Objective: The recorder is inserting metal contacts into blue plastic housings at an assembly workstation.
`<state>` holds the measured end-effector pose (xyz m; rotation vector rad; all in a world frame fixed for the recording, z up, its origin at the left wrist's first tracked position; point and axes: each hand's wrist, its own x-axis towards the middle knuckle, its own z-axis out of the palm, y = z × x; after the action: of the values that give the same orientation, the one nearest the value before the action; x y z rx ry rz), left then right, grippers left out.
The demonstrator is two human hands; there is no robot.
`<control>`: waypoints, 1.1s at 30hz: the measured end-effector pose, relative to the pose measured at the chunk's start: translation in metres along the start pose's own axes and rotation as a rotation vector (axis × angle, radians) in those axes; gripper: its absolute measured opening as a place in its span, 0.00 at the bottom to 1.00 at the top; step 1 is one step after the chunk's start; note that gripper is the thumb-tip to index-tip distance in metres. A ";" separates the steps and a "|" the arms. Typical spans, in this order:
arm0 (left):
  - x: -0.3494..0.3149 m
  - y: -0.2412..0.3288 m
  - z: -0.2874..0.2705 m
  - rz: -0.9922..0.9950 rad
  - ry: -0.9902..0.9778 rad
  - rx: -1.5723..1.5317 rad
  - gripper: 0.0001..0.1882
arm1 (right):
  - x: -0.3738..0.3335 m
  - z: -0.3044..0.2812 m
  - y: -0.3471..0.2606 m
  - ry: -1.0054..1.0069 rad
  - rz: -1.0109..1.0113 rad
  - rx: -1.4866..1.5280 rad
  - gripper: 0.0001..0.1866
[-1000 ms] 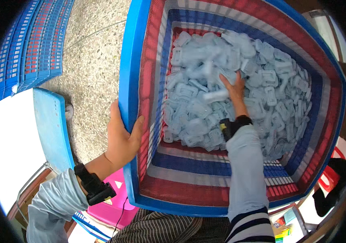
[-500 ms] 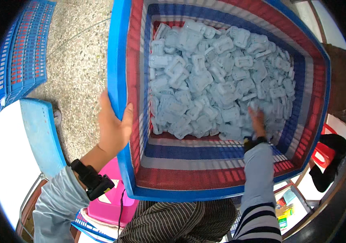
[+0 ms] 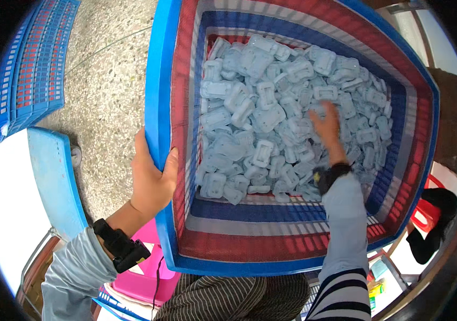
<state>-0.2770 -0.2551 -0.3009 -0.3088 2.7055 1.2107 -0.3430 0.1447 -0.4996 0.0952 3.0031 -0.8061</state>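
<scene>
Now reaches farther inward than before with right hand, fingers apart, pale plastic pieces beneath them; still grips basket rim between left hand fingers.

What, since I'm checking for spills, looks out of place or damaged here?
Nothing stands out. The pale plastic pieces lie jumbled, but those I can see are all inside the striped basket, and the blue rim that the left hand grips looks unbroken where visible.
</scene>
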 end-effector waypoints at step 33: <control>0.009 -0.014 0.000 0.210 0.038 -0.057 0.29 | -0.226 -0.294 -0.394 0.196 -0.244 -0.106 0.18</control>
<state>-0.2817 -0.2653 -0.3128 -0.0556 2.7968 1.3500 -0.1479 -0.0598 -0.0383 -0.2115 3.2818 -0.6874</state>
